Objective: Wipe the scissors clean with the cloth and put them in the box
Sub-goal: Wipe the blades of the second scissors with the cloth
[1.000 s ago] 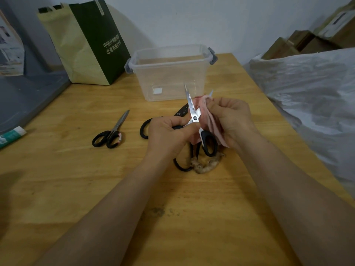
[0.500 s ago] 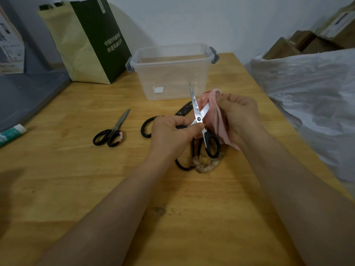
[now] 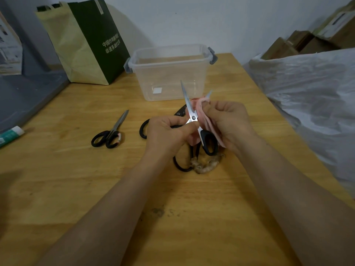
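My left hand (image 3: 167, 134) grips a pair of black-handled scissors (image 3: 189, 110) by one handle; the blades are spread and point up. A pink cloth (image 3: 201, 104) is pinched in my right hand (image 3: 228, 121) around the right blade, whose tip pokes out above the cloth. The clear plastic box (image 3: 171, 72) stands open just behind my hands. Another black-handled pair of scissors (image 3: 110, 132) lies closed on the table to the left. More black scissors (image 3: 144, 128) lie under my hands, largely hidden.
A brownish clump of dirt or fibre (image 3: 206, 165) lies below my hands on the wooden table (image 3: 76, 179). A green paper bag (image 3: 86, 41) stands at the back left, a tube (image 3: 9, 134) at the left edge. White plastic sheeting (image 3: 311, 89) borders the right side.
My right hand has slid the cloth back down the blade, so the blade tip shows above it again. The scissors tilted slightly left.
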A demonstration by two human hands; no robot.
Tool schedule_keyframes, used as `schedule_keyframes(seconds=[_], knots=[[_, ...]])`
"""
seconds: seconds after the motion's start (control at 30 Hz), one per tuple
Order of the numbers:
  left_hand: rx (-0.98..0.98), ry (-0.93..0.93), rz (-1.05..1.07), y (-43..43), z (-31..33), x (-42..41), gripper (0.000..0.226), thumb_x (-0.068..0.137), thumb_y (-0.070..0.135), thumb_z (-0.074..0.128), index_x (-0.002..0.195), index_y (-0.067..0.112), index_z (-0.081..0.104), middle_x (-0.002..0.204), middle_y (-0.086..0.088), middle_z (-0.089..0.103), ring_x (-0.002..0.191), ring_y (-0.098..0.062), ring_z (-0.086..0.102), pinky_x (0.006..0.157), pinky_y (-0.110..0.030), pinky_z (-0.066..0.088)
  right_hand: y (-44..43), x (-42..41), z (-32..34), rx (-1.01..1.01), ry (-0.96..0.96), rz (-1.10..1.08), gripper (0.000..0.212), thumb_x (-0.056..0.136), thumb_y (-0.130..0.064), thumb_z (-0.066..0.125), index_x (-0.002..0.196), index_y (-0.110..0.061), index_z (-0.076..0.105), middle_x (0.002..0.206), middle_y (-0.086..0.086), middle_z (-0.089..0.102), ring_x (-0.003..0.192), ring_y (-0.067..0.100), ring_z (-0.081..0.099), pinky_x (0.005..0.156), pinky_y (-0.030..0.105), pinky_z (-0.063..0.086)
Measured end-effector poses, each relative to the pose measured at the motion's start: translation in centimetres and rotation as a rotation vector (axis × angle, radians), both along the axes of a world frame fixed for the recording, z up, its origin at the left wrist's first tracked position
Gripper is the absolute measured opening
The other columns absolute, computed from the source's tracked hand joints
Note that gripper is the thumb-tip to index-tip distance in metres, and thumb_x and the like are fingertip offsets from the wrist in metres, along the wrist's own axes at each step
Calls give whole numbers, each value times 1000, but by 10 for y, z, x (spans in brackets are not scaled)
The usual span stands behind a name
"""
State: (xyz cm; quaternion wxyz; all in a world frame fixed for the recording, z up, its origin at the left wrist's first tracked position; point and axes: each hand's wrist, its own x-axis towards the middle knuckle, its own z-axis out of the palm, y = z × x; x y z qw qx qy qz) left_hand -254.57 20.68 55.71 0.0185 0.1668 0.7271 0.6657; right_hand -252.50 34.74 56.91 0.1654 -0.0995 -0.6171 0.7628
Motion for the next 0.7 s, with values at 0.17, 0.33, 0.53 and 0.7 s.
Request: schedule_keyframes(seconds=[0.17, 0.33, 0.53, 0.7], knots=[[-52, 62, -1, 2, 0, 4, 13, 75, 12, 79, 67, 21, 75, 51, 6, 65, 41, 0, 51, 45, -13, 38, 10, -3, 6, -81, -2, -86, 17, 88, -14, 65, 89, 1, 71, 80, 19, 72, 72, 33, 71, 64, 44, 58], [-5, 12, -2, 0, -1, 0, 10, 77, 15, 77, 75, 5, 75, 61, -9, 70, 57, -19, 68, 59, -27, 50, -2, 1, -3, 10, 17, 21, 30, 89, -10, 63, 61, -13, 74, 59, 14, 69, 49, 25, 66, 44, 31, 54], [-4, 22, -12, 2, 1, 1, 5, 76, 12, 78, 79, 8, 76, 57, -1, 69, 43, -3, 56, 45, -13, 39, 2, -5, 4, 12, 33, -74, 26, 88, -10, 63, 64, -13, 71, 61, 10, 70, 54, 24, 69, 48, 29, 55], [5, 11, -21, 3, 2, 3, 3, 76, 10, 77, 77, 12, 76, 57, 1, 69, 41, -1, 53, 43, -11, 38, 4, -8, 7, -28, -6, -143, 22, 89, -11, 64, 67, -12, 70, 63, 10, 71, 61, 27, 70, 55, 42, 59]])
